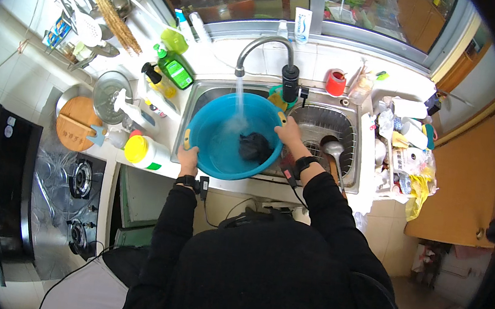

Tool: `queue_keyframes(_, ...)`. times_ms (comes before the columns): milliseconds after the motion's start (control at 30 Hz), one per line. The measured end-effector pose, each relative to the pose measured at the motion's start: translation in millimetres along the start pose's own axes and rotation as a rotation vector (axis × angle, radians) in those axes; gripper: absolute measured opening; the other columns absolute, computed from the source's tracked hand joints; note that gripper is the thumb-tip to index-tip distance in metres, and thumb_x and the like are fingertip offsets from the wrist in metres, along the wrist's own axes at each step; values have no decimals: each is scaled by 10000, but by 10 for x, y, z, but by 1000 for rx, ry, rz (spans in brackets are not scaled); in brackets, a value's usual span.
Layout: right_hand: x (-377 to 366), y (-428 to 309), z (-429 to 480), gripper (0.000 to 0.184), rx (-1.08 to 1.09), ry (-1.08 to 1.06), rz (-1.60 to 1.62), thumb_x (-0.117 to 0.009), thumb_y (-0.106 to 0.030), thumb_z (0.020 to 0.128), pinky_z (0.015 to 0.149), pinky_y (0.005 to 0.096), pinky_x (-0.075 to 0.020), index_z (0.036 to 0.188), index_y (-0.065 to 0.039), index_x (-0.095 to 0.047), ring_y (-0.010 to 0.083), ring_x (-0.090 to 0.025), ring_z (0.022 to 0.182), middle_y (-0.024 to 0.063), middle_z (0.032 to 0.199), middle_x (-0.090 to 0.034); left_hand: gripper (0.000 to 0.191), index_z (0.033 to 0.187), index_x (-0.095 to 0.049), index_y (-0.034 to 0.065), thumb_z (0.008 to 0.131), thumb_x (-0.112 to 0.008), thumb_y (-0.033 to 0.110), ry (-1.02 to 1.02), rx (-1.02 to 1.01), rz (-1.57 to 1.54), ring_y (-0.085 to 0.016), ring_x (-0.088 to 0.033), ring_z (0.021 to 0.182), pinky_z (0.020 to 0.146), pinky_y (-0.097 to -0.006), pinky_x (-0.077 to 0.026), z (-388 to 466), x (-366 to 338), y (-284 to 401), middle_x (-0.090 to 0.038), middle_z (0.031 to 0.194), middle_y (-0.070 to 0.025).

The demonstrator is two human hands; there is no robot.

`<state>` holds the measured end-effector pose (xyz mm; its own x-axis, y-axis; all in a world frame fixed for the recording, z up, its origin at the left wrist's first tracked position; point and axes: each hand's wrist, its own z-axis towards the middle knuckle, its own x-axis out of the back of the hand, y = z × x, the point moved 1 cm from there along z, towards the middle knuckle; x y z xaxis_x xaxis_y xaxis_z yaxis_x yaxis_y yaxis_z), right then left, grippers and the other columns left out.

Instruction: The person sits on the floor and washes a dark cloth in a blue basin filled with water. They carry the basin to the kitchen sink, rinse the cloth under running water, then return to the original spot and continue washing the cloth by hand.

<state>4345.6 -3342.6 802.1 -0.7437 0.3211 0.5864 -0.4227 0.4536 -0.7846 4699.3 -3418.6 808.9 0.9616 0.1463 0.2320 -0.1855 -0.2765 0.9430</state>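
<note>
A blue plastic basin (216, 110) sits over the left bowl of a stainless steel sink (355, 166), tilted a little. My left hand (187, 161) grips its yellow handle on the left rim. On the opposite side, my right hand (289, 132) is closed around the other yellow handle. Water runs from the curved metal faucet (266, 40) into the basin and stirs up froth. A dark, crumpled piece of cloth (253, 147) lies in the water, towards the right side.
In the right sink bowl, a ladle (334, 151) rests with a wire basket (352, 127). A green soap bottle (175, 71), a spray bottle (136, 113) and a yellow-lidded tub (137, 149) line the left counter. Bags and bottles crowd a rack (403, 153) at right. Gas burners (82, 178) are far left.
</note>
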Motion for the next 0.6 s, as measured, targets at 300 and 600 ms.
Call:
queue_keyframes(300,-47,49,37,594,10,18,57,-692,-267,747,866,477,-479,1206,50,-487,428,-586,1048,277,1122,-606,394,1096,-512,-25,709,-566,-80,-21,-23,-41,-257,-598,789,704,-365,-512,140,2,-149,-595,939,-137)
queue_keyframes(600,-99,92,67,534,25,46,53,-692,-262,749,841,483,-483,1144,41,-498,431,-593,1017,271,1088,-614,385,1095,-515,-35,716,-563,-82,-17,-11,-65,-232,-593,782,683,-344,-500,101,2,-121,-596,902,-118)
